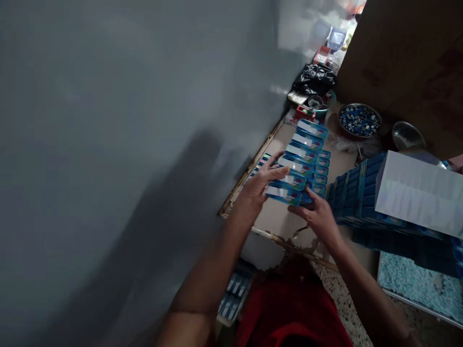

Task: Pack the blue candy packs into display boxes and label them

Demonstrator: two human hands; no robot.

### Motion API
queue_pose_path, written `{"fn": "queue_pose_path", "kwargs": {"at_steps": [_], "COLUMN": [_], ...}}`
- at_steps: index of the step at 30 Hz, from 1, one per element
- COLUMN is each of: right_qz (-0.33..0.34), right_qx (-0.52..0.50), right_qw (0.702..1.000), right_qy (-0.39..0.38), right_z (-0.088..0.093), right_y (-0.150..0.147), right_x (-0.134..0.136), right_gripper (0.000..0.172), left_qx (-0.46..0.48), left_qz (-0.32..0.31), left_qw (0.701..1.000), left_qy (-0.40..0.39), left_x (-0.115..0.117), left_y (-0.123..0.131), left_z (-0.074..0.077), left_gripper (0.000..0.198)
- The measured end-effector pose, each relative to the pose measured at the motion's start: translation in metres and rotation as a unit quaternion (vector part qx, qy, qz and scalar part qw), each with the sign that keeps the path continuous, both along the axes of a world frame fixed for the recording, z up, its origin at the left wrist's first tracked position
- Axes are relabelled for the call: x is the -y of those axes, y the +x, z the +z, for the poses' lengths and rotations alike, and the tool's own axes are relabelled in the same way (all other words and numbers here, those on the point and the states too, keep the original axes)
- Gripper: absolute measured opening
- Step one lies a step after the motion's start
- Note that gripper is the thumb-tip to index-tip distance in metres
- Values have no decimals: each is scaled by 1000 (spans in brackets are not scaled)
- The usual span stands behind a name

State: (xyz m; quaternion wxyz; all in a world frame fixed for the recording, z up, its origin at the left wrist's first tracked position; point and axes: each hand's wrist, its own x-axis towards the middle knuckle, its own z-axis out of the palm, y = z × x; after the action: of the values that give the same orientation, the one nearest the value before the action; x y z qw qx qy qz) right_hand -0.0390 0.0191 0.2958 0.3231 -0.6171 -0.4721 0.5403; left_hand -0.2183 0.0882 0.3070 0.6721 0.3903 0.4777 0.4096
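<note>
A row of several small blue packs with white panels [302, 153] stretches away from me above a pale tabletop [273, 217]. My left hand [262, 180] is closed around the near left side of this row, its thumb lying over the top. At the near right corner, my right hand [314, 207] grips the same packs from the side, fingers partly underneath. More blue packs [320, 171] stand in a line just beyond my right fingers. Whether the held row touches the table cannot be seen.
A grey wall [108, 120] borders the table on the left. At the back sit a bowl of small blue and white pieces [360, 119] and a black plastic bag [314, 79]. Stacked blue boxes [356, 190] and a white box [421, 193] stand right, above a tray of turquoise bits [415, 279].
</note>
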Motion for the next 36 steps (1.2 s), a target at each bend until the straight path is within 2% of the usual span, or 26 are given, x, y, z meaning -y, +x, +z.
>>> {"fn": "queue_pose_path", "kwargs": {"at_steps": [3,4,6,9,12,14,16,17,19,22,23,24,25,27,29,30,32,36], "right_qz": [28,31,24,-18,-45,-44,-39,-37,-22,-1,-4,-13,-25,-49,-69,-76,-88,-100], "right_qx": [-97,-138,-216,-250,-222,-199,-177,-165,-155,-178,-188,-193,-194,-189,-180,-175,-167,-151], "right_qw": [993,986,968,955,952,951,950,951,956,971,974,977,979,980,981,982,982,983], "right_qy": [-68,-92,-128,-161,-204,-232,-254,-259,-247,-162,-125,-90,-61,-24,-9,-4,5,16], "right_z": [-20,-32,-62,-114,-156,-168,-162,-154,-126,-74,-57,-41,-28,-9,0,2,2,-4], "right_y": [-39,-53,-80,-110,-120,-118,-111,-105,-90,-61,-51,-42,-35,-22,-13,-10,-3,9], "right_x": [-10,-16,-32,-60,-83,-87,-82,-75,-58,-36,-32,-31,-33,-40,-50,-54,-59,-62], "right_gripper": [102,110,115,106,96,92,80,71,55,55,60,65,69,73,73,73,72,72], "left_qx": [-30,-41,-58,-60,-98,-166,-236,-265,-315,-350,-324,-270,-190,3,154,193,209,130], "left_qz": [17,20,28,19,10,32,54,56,72,178,214,227,213,118,19,-2,8,90], "left_qw": [999,999,998,997,994,985,970,963,945,910,910,926,953,993,985,977,973,984], "left_qy": [-5,-9,-16,-40,-50,-38,-17,-4,39,131,143,133,100,-1,-76,-91,-95,-83], "left_x": [-4,-9,-25,-54,-78,-87,-89,-88,-80,-52,-40,-27,-14,8,21,24,24,13], "left_y": [-42,-55,-75,-92,-97,-101,-107,-110,-112,-102,-95,-85,-75,-53,-33,-25,-9,14], "left_z": [-4,-12,-37,-90,-144,-169,-181,-182,-173,-145,-135,-124,-115,-99,-88,-84,-79,-77], "left_gripper": [75,77,80,87,80,69,61,59,56,55,55,58,65,82,93,92,81,59]}}
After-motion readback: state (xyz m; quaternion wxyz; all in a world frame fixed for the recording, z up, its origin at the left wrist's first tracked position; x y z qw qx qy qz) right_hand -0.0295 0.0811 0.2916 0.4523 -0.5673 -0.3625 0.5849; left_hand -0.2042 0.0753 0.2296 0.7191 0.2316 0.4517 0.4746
